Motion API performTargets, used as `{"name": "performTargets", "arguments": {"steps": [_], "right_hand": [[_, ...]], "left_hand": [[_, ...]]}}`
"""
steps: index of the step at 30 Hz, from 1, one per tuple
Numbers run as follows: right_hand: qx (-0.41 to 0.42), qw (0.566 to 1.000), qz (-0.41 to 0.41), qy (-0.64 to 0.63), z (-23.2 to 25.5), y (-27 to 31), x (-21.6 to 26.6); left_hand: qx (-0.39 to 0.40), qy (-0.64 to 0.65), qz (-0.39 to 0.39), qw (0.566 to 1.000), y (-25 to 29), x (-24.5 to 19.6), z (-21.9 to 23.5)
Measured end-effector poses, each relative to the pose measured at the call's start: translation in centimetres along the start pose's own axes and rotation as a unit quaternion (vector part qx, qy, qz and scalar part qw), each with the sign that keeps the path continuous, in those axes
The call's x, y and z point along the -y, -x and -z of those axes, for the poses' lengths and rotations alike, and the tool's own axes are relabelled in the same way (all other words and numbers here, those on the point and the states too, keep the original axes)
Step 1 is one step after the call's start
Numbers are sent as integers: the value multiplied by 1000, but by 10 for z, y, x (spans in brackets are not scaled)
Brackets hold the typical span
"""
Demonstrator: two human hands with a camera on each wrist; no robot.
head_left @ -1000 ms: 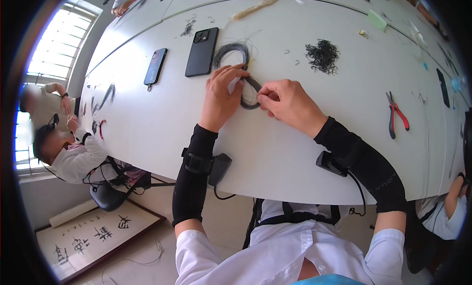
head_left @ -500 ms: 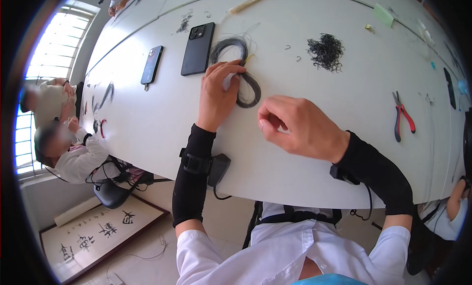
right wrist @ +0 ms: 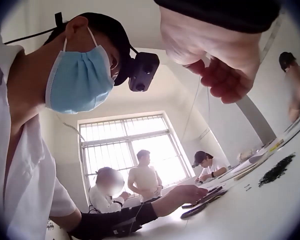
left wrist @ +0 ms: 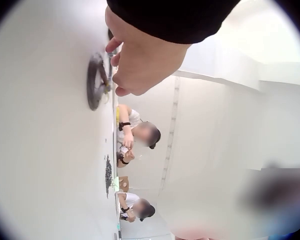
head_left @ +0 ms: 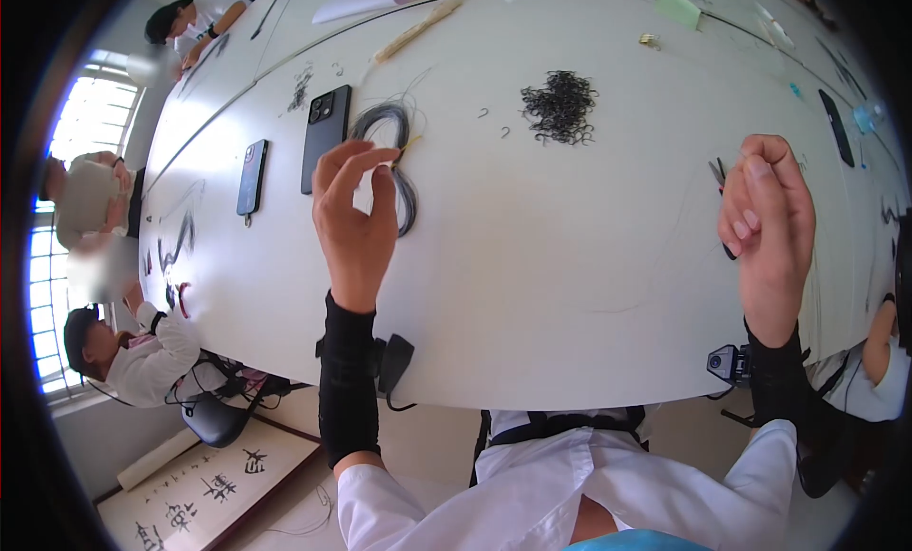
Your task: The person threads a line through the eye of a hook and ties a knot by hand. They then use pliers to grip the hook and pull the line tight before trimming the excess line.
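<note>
While the left hand [head_left: 353, 230] hovers over the near part of a coil of dark strands [head_left: 408, 204], its thumb and index fingertips come close together; whether a strand lies between them I cannot tell. Well apart from it, the right hand [head_left: 774, 228] is raised at the other side of the surface [head_left: 532, 266], fingers curled and thumb against the index finger, pinching a fine strand [right wrist: 194, 104] that trails down in the right wrist view. The coil rests on the surface in two loops, with a yellow tie [head_left: 410, 144] near its middle, just beside a large dark phone [head_left: 328, 133]. A smaller phone [head_left: 252, 179] lies farther left. Between the hands, toward the far side, sits a pile of small black hooks [head_left: 559, 107], with two loose hooks [head_left: 505, 131] to its left. Pliers [head_left: 719, 174] lie partly hidden behind the right hand. Beyond the coil is a pale bundle [head_left: 418, 30]. Black sleeves [head_left: 350, 389] cover both forearms, and other people [head_left: 142, 351] are around the surface.
</note>
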State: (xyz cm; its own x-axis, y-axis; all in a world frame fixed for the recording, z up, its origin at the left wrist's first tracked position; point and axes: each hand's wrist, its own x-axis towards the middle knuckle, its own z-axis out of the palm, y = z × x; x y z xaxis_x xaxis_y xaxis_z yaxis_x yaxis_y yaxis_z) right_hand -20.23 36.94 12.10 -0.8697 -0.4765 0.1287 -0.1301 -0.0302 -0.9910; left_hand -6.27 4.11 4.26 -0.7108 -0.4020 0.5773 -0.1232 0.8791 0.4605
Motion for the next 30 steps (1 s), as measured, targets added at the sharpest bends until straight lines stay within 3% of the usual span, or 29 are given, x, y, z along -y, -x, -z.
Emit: {"name": "performTargets", "arguments": {"steps": [1,2,3,5,6,8,10,11,14,15,17,18,22,25,28,29,30], "right_hand": [[-7,999,2,33,-3,2,-2],[-14,998,3,65,-8,3,-6],[-7,997,42,57,-16,6,-16],[135,975,45,173,-19,17,-21],[176,963,51,197,-26,21,-23],[182,957,86,208,-30,27,-40],[182,949,69,249,-25,27,-43],[181,943,49,275,-22,26,-42],[193,933,-6,304,-7,19,-46],[233,918,-81,311,-1,15,-44],[203,940,-49,271,15,14,-60],[187,949,-32,251,24,12,-67],[96,945,-107,293,57,-10,-76],[43,963,-49,260,63,-18,-85],[11,916,125,381,42,-9,-67],[65,934,127,328,34,-8,-67],[104,959,49,259,22,-5,-65]], "left_hand": [[62,114,72,989,1,-26,5],[154,285,173,930,9,-51,6],[259,367,190,873,11,-78,5],[417,456,256,744,16,-115,-7],[429,506,309,682,16,-127,-17],[368,557,362,650,17,-132,-37],[282,593,340,673,12,-125,-50],[237,579,330,707,7,-125,-51],[163,579,333,726,-4,-108,-55],[141,580,333,730,-6,-101,-54],[111,573,329,742,-7,-86,-54],[122,571,326,743,-7,-84,-54],[176,537,332,755,6,-85,-51],[226,504,322,769,13,-95,-53],[279,467,255,799,21,-112,-55],[300,452,236,806,24,-117,-58],[322,437,215,812,28,-122,-61]]}}
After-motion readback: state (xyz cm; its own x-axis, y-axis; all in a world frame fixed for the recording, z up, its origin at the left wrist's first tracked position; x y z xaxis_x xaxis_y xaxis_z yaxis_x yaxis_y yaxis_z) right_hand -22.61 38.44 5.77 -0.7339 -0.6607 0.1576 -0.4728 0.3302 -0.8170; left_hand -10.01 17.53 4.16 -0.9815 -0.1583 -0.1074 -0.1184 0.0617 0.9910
